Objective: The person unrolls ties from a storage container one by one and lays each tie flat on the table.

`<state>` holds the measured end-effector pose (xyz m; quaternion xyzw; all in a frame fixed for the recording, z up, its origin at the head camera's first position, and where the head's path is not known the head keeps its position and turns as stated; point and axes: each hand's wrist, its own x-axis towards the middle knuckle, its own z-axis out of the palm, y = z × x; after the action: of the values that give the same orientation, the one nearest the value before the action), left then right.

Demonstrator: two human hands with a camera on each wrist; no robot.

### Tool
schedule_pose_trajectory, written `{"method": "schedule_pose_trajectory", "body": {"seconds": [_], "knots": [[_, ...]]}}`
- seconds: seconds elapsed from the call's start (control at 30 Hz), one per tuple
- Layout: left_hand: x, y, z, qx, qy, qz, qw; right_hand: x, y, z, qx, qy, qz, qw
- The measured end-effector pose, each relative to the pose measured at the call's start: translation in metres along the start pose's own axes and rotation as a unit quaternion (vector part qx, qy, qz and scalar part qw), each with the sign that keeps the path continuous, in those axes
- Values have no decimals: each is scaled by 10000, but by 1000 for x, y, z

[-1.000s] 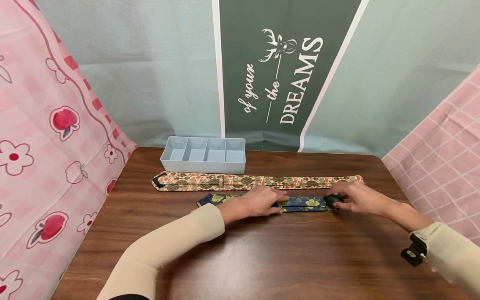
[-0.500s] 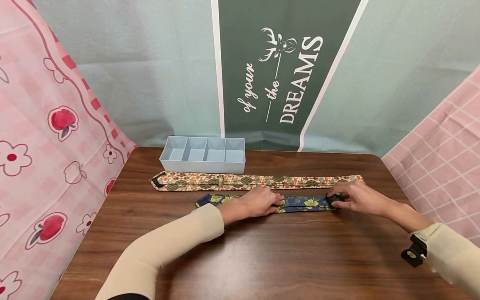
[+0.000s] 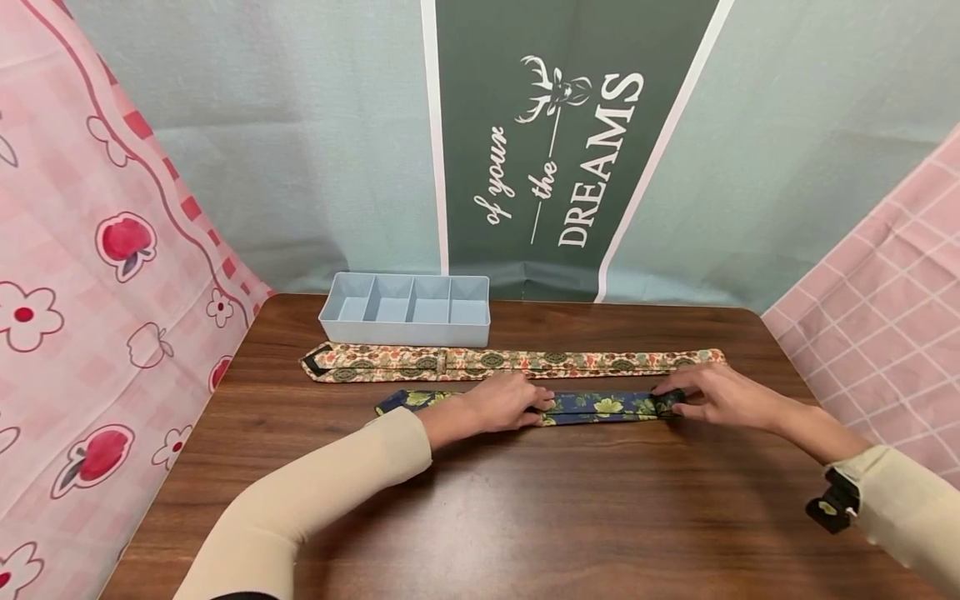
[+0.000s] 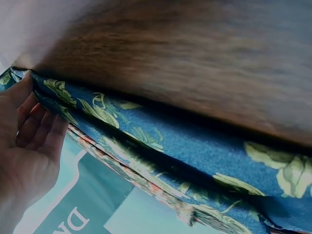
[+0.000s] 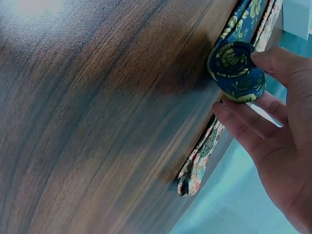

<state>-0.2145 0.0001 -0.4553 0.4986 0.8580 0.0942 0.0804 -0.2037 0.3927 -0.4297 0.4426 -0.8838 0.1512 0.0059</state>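
A blue necktie (image 3: 592,407) with yellow-green flowers lies lengthwise across the table, its wide end pointing left. Its right end is wound into a small roll (image 5: 237,70), seen from the side with its spiral showing in the right wrist view. My right hand (image 3: 723,398) holds this roll between thumb and fingers. Farther left, my left hand (image 3: 504,403) pinches the flat part of the tie, thumb on the near edge and fingers at the far edge in the left wrist view. Behind it lies a second, cream necktie (image 3: 577,363) with a red and green pattern.
A light blue tray (image 3: 405,334) with several compartments stands at the back left, behind the cream tie. The brown wooden table (image 3: 555,508) reaches back to a grey-green curtain (image 3: 300,150). Pink cloths hang on both sides.
My left hand and the flat part of the blue tie have shifted a little to the left. The roll and my right hand have stayed almost in place.
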Motion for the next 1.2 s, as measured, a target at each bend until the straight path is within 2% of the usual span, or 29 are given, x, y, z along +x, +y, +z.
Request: {"method": "schedule_pose_trajectory", "body": {"seconds": [0.4, 0.6, 0.87, 1.2], "knots": [[-15, -10, -2, -168, -8, -22, 9999, -4, 2, -3, 174, 150, -10, 9997], [-22, -14, -5, -84, -45, -21, 10000, -6, 3, -3, 90, 298, -72, 9995], [-27, -16, -5, -164, -34, -39, 9999, -6, -1, -5, 100, 146, 161, 9997], [-24, -13, -7, -38, 14, -88, 10000, -5, 0, -3, -560, 484, 132, 9972]]}}
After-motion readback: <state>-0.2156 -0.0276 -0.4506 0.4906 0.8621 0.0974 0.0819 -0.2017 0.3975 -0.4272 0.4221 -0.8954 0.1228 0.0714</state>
